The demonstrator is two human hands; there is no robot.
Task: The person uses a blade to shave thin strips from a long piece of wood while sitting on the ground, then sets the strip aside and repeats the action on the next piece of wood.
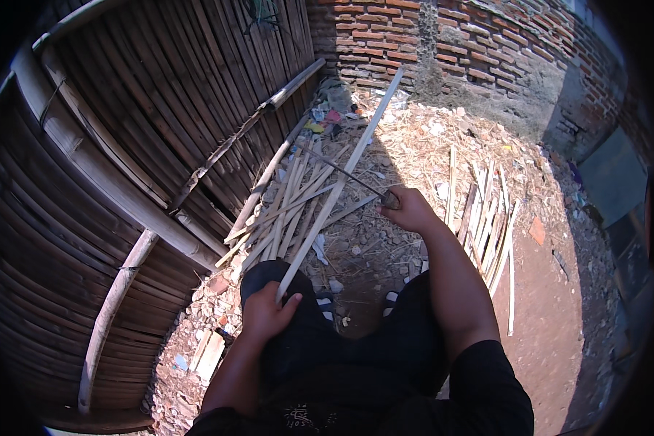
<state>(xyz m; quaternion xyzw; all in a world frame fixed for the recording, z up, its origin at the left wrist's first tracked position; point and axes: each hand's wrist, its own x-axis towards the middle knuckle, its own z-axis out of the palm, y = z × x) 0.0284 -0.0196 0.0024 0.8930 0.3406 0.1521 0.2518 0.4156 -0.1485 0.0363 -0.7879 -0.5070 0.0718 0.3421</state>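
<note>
My left hand (265,312) is closed around the near end of a long, pale bamboo strip (367,134), by my left knee. The strip slants away from me, its far end reaching toward the brick wall. In my right hand (414,211) is the handle of a long, thin-bladed knife (360,181), the fingers wrapped round it. The dark blade points to the upper left and crosses the strip about midway along. Whether its edge touches the strip I cannot tell. A pile of cut strips (287,211) lies on the ground beyond my left knee.
A second bundle of strips (490,218) lies to the right. On the left stands a bamboo-slat wall (174,94) with poles tied across it; a brick wall (385,36) closes the far side. Rubble and shavings (429,131) litter the ground. A grey panel (612,176) leans at far right.
</note>
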